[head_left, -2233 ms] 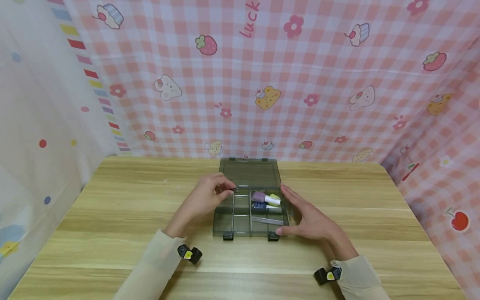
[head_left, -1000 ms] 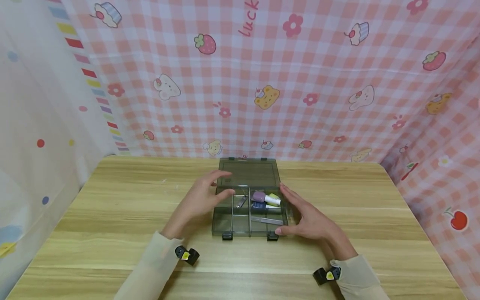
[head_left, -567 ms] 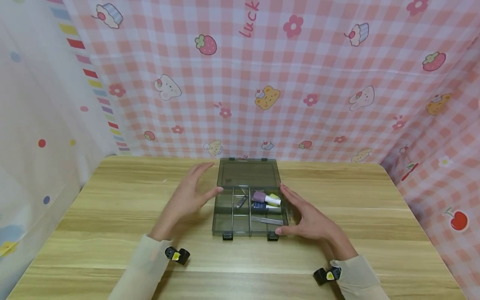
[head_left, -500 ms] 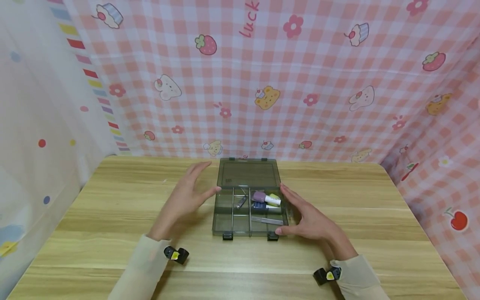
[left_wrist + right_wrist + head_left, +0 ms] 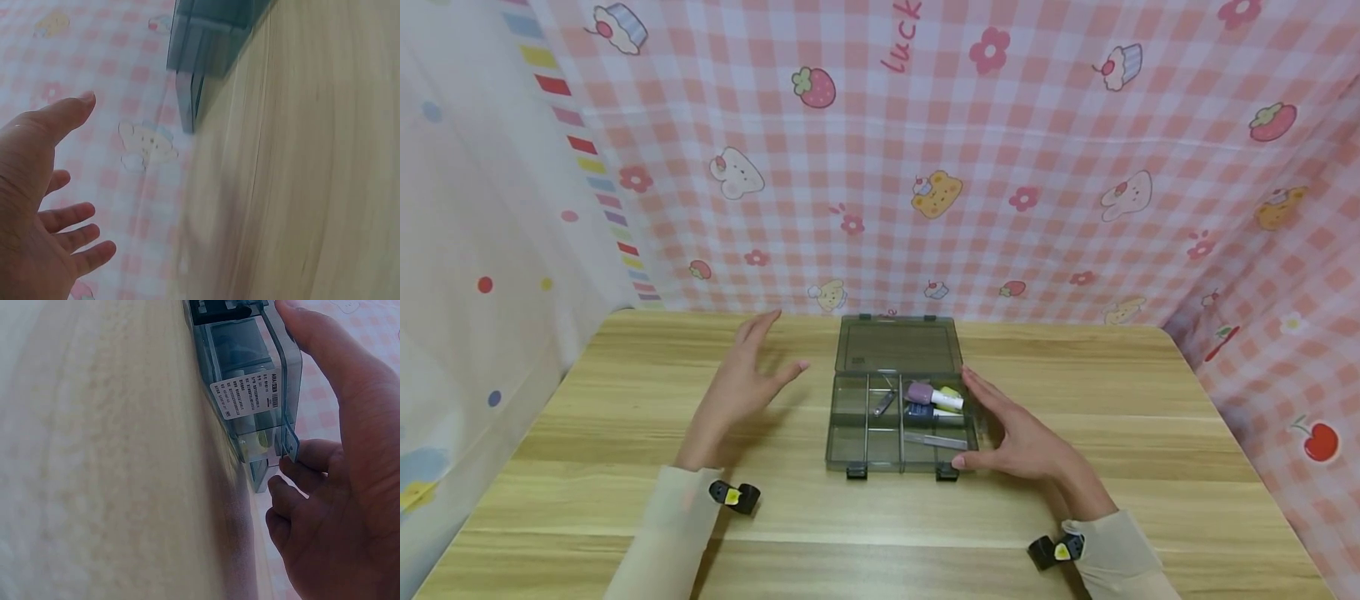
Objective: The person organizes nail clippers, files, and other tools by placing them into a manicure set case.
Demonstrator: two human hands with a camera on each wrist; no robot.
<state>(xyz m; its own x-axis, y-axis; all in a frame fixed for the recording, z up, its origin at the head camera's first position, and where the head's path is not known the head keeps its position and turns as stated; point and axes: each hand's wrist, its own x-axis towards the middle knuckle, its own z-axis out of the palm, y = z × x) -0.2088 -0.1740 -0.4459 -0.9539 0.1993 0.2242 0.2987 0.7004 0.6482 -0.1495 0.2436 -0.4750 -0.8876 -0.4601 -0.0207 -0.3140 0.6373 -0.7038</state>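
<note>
A smoky clear compartment box (image 5: 847, 460) stands on the table, its lid (image 5: 898, 346) swung back. My right hand (image 5: 1022, 437) holds the box's right side, thumb at the front corner and fingers at the hinge-side corner. In the right wrist view a printed label (image 5: 247, 394) shows on that side. My left hand (image 5: 733, 392) is left of the box, fingers spread and holding nothing. A nail clipper (image 5: 885, 403) lies in the back middle compartment. To its right are purple (image 5: 919, 392), yellow-green (image 5: 951, 393) and dark blue (image 5: 917, 412) nail polish bottles, with a slim silvery strip (image 5: 936, 440) in front.
The wooden table (image 5: 880, 542) extends around the box on all sides. Its back edge meets a pink checked curtain (image 5: 880, 208). Two black latches (image 5: 857, 472) stick out from the box's front.
My left hand let go of the nail clipper, which now lies in the back middle compartment. That hand then drew away to the left, spreading its fingers. My right hand stayed put.
</note>
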